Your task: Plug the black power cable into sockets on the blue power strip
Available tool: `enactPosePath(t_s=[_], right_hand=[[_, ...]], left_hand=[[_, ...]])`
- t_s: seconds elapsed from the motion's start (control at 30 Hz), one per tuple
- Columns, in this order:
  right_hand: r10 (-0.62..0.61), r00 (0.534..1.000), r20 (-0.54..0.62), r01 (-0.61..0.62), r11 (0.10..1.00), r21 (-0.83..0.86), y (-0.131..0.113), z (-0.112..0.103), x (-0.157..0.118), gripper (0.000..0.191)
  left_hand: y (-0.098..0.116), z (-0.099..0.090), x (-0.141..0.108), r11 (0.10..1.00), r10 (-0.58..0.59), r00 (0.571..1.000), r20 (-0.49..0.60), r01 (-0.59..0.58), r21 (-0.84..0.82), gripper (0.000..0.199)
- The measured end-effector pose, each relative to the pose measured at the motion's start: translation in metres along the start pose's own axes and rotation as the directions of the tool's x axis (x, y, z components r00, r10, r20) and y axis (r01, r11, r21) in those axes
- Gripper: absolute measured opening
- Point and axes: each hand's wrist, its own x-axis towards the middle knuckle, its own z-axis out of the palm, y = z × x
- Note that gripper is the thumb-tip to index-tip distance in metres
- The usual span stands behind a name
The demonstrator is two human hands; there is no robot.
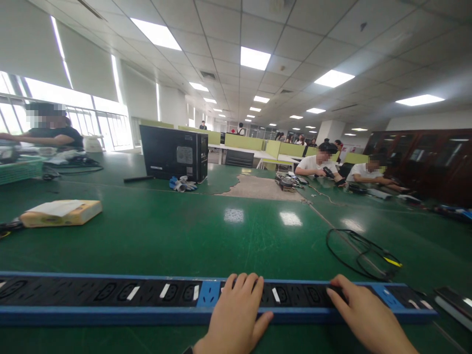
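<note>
A long blue power strip (121,310) with a black face of sockets lies across the near side of the green table. Several small white stickers mark its face. My left hand (236,309) rests palm down over the strip just right of a blue socket block (209,294), fingers stretched out, holding nothing. Farther right, my right hand (365,309) reaches onto the strip from the near side. Its thumb and index finger come together around something dark at the sockets, too dark to make out. The remaining right fingers are mostly hidden.
A black cable (346,260) lies coiled beyond the strip's right end. A dark flat device (453,305) is at the right edge. A yellow tissue pack (61,214), a black computer case (171,152) and gloves (182,184) stand farther back. Other people sit around the table.
</note>
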Motion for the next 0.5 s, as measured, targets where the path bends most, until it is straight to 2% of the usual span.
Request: enactPosePath(t_s=[0.5], right_hand=[[-0.001,0.991,-0.137,0.002,1.000,0.003,-0.0021,-0.0055,-0.0026,0.030]], left_hand=[[0.0003,-0.0018,0.0013,1.000,-0.008,1.000,0.029,0.008,-0.014,0.056]])
